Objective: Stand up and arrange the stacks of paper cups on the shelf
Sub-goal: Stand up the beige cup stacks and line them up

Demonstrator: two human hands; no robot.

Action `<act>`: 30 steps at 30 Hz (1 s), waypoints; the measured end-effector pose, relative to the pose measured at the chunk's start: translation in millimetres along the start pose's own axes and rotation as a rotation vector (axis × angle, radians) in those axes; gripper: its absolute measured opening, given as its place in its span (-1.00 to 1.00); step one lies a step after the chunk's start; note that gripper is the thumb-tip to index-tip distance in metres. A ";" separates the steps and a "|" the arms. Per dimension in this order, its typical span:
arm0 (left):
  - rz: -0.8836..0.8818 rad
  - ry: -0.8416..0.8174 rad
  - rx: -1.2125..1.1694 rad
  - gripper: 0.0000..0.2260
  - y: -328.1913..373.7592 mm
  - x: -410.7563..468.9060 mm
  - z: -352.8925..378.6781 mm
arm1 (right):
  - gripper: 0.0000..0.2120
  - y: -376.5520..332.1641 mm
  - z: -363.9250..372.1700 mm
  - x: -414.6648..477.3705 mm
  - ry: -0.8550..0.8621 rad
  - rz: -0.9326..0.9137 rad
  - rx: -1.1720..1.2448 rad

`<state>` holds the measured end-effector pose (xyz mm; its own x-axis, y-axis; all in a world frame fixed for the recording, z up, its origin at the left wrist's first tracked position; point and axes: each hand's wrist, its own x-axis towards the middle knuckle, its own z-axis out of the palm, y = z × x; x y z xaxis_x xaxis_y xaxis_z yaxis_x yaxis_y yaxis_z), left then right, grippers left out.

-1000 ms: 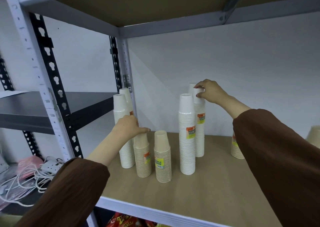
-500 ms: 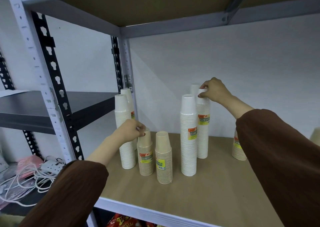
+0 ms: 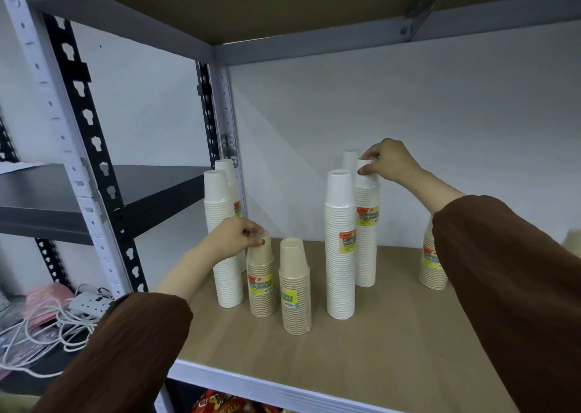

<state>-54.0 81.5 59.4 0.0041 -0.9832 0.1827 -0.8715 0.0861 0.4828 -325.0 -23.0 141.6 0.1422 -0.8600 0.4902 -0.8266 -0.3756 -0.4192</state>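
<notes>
Several stacks of paper cups stand upright on the brown shelf board [image 3: 393, 343]. My left hand [image 3: 237, 236] pinches the top of a short tan stack [image 3: 261, 283], beside a second short tan stack [image 3: 295, 290]. Two tall white stacks [image 3: 221, 233] stand at the left rear post. My right hand [image 3: 388, 162] grips the top cup of a tall white stack [image 3: 366, 233] near the back wall. Another tall white stack [image 3: 340, 242] stands just in front of it, and a third white top [image 3: 350, 158] peeks out behind. My right sleeve partly hides a short stack [image 3: 430, 264].
The grey steel shelf frame has a front post [image 3: 72, 161] at left and an upper board [image 3: 251, 0] close overhead. A black shelf [image 3: 50, 198] lies to the left. White cables and a power strip [image 3: 85, 302] lie lower left. Another cup stack edge [image 3: 572, 246] shows far right.
My left hand has gone from resting on the tan stack's top to pinching it, and that stack has slid slightly back. My right hand keeps hold of the tall white stack, shifted slightly right.
</notes>
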 end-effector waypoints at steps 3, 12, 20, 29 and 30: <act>0.005 0.006 -0.013 -0.70 -2.2 1.5 -0.2 | -0.60 1.1 0.8 0.2 0.016 0.018 0.000; 0.023 0.015 0.020 -0.66 -1.7 0.5 0.9 | -0.53 -0.5 2.1 -2.8 0.019 0.035 -0.024; 0.102 0.198 0.042 -0.70 -0.4 -12.1 -18.1 | -0.58 -12.7 -5.1 -8.8 0.070 0.039 -0.074; 0.116 0.666 0.027 -0.77 0.8 -18.3 -71.2 | -0.72 -60.1 -28.8 -33.7 0.265 -0.167 -0.038; 0.103 0.682 0.019 -0.77 1.0 -17.1 -75.3 | -0.73 -67.7 -29.1 -38.1 0.270 -0.195 -0.034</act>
<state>-18.0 110.5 121.2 0.2235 -0.6481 0.7280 -0.8923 0.1646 0.4204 -290.3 45.3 173.5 0.1539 -0.6491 0.7450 -0.8163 -0.5083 -0.2742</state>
